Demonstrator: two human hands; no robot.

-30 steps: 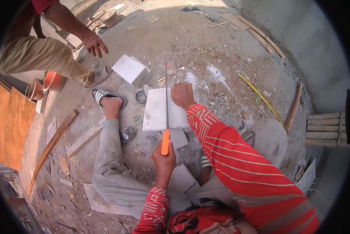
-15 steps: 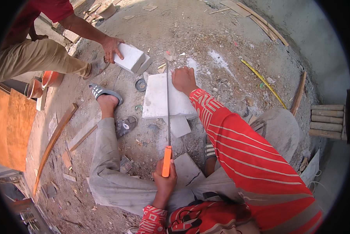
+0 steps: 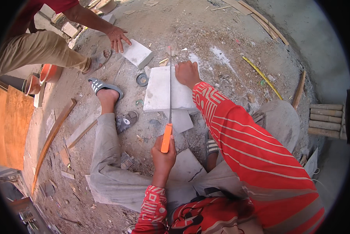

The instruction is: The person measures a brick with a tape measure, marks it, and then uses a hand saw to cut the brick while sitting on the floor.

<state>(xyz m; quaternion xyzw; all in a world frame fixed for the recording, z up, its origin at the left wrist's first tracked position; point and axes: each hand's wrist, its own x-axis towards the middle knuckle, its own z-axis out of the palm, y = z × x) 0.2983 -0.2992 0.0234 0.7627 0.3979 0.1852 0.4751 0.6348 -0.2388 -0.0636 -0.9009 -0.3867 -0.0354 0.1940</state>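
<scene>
Gritty ground [image 3: 202, 33] around white block [image 3: 156, 91]

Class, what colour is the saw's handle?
The handle is orange; the head view shows it best.

No lettering can be read, though the yellow tape measure [image 3: 261, 75] perhaps carries marks too small to tell.

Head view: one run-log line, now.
left hand: grips orange-handled saw; right hand: on white masonry block; saw blade: across block; co-worker's hand: beside second block
</scene>
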